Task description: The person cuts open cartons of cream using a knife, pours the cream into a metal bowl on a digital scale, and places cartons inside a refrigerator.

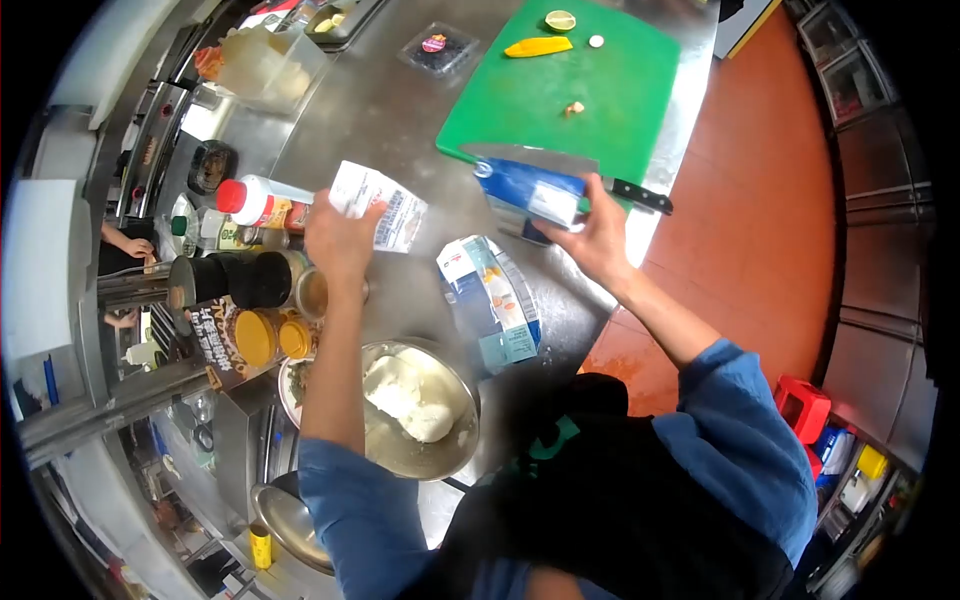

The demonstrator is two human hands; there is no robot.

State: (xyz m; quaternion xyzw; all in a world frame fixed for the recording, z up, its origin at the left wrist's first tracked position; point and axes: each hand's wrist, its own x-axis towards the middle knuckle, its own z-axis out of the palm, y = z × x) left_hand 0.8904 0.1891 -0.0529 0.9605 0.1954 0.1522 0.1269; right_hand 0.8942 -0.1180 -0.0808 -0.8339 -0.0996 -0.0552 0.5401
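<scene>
My left hand (340, 240) is closed on a white printed packet (384, 208) with a barcode-like label. My right hand (596, 238) grips a blue-and-white packet (535, 192) by its right end, over the counter's edge. Just behind that packet lies a knife (640, 194), its blade partly hidden, at the near end of a green cutting board (550, 105). Between my forearms, an opened blue-and-white food wrapper (490, 300) lies on the counter. A metal bowl (462, 440) beside my left forearm contains soft white lumps (412, 395).
On the board are a lime half (560, 20), a yellow slice (538, 46) and small bits. A clear punnet (437, 48) stands left of it. A red-capped bottle (232, 195) and yellow-lidded jars (256, 338) line the left side. Another person's hand (135, 245) shows beyond.
</scene>
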